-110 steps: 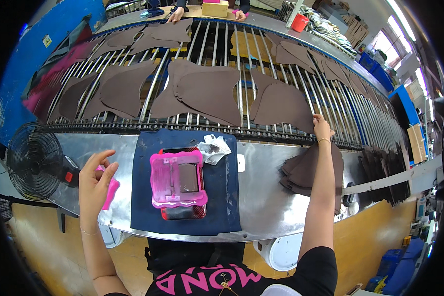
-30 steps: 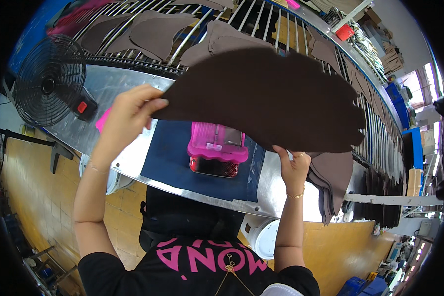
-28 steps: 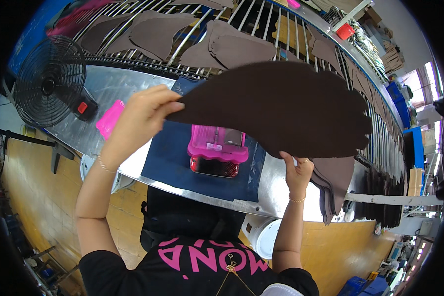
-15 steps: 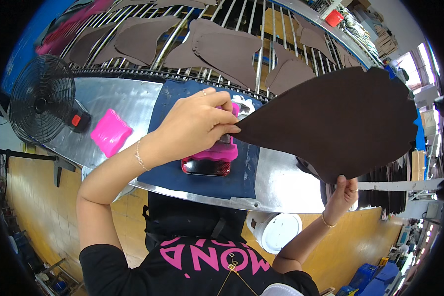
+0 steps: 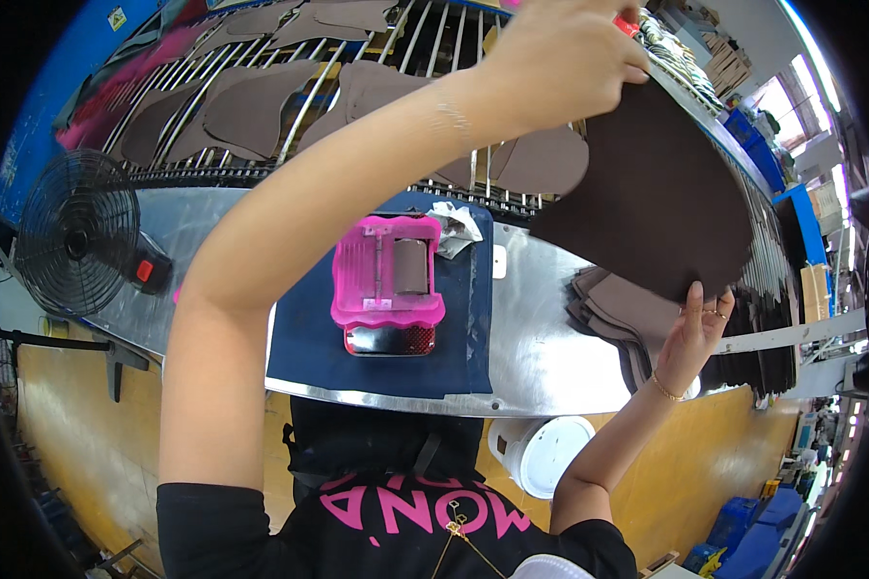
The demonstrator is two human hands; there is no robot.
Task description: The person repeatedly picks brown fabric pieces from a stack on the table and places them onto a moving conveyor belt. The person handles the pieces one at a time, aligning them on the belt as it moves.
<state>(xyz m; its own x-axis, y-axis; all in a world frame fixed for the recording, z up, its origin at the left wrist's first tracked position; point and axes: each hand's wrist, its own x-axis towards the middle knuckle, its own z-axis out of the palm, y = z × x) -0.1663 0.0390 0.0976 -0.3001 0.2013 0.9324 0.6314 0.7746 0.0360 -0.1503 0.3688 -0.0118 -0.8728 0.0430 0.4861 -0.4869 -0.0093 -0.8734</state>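
Observation:
A large, flat, dark brown cut piece of sheet material (image 5: 661, 193) hangs between my hands. My left hand (image 5: 560, 63) is raised at the top right over the rod rack, its fingers closed on the piece's upper corner. My right hand (image 5: 693, 338) pinches the lower edge between thumb and fingers. Under that edge lies a stack of similar brown pieces (image 5: 610, 309) on the metal table. A pink scalloped holder (image 5: 357, 265) with a grey-brown roll in it sits left of the stack, beside a shiny red and black object (image 5: 391, 342).
A dark blue mat (image 5: 309, 362) covers part of the metal table (image 5: 531, 357). Beyond it, a rack of metal rods (image 5: 444, 43) carries several brown pieces. A black fan (image 5: 77, 236) stands at the left. Crumpled foil (image 5: 456, 224) lies behind the holder; a white bucket (image 5: 558, 454) is below the table.
My left hand has swung up and right from over the pink holder, lifting the brown piece's corner and turning the piece. My right hand has shifted slightly right and up. The stack is uncovered more.

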